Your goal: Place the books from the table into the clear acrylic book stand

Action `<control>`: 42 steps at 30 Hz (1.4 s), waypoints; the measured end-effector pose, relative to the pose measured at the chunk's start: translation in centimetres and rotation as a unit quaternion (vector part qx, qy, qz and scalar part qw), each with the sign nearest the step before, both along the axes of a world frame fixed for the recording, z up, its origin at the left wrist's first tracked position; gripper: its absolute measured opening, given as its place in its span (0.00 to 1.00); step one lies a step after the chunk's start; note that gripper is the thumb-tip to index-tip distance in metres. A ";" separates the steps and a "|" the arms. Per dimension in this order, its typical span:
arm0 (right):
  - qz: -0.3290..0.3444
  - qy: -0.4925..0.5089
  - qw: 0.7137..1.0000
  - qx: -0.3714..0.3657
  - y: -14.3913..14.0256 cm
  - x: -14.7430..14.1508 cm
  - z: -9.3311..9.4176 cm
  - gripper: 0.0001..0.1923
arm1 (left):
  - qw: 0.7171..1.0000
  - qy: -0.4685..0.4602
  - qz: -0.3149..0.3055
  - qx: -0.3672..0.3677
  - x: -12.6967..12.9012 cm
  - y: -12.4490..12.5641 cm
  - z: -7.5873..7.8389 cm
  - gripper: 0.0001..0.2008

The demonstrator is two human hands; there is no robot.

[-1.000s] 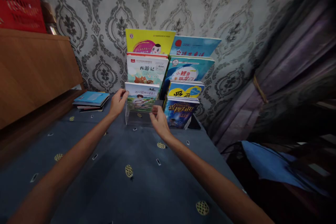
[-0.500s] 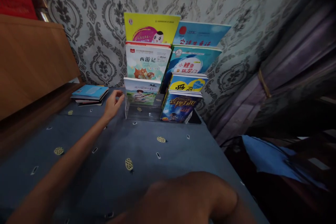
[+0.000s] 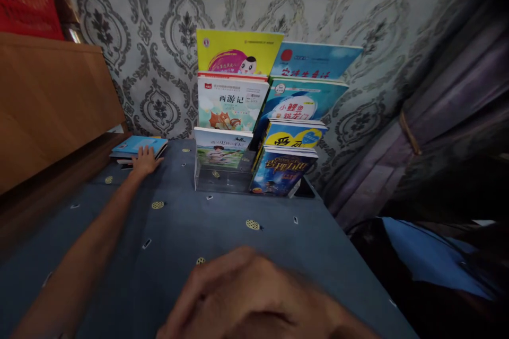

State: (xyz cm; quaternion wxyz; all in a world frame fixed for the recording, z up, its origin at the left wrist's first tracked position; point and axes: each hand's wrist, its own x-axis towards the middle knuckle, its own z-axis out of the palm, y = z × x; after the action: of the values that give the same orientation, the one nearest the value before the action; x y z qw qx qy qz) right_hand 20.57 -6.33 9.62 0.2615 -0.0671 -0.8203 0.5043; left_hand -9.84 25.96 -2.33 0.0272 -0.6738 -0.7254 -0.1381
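Observation:
My left hand [image 3: 145, 161] reaches far to the left and lies flat, fingers spread, on a small stack of books [image 3: 137, 146] with a light blue cover on top. My right hand [image 3: 246, 302] is drawn back close to the camera at the bottom of the view, blurred, fingers curled loosely, holding nothing. A clear tiered book rack [image 3: 222, 181] stands against the wall and holds several children's books, among them a white one [image 3: 231, 102], a yellow one [image 3: 237, 53] and a dark blue one [image 3: 283, 171] in the front right slot.
The surface is covered by a blue cloth [image 3: 191, 228] with small yellow spots. A wooden board [image 3: 51, 100] rises on the left, with a red crate [image 3: 24, 0] above it. Dark curtains [image 3: 445, 116] hang on the right. Patterned wallpaper lies behind the rack.
My left hand left the rack's front left book and moved left onto the stack of books. My right hand pulled back from the rack towards the camera.

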 end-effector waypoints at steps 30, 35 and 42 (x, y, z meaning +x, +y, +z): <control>-0.185 -0.017 0.917 -0.353 4.7 -2.3 -16.2 0.31 | 0.962 0.229 -0.146 -0.037 -3.0 -9.4 1.4 0.20; -0.190 -0.008 0.916 -0.352 4.7 -2.4 -16.2 0.30 | 0.952 0.239 -0.179 -0.071 -2.3 -16.1 0.4 0.22; -0.198 0.017 0.917 -0.347 4.6 -2.4 -16.0 0.28 | 0.927 0.218 -0.287 -0.099 2.2 -26.6 -1.4 0.23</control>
State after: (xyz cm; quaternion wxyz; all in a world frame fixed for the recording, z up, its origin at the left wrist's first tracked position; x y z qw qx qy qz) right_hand 18.13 -1.68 -6.43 0.3303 -0.3064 -0.5592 0.6959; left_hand -7.62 -0.68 -3.70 0.0773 -0.8659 -0.4871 0.0831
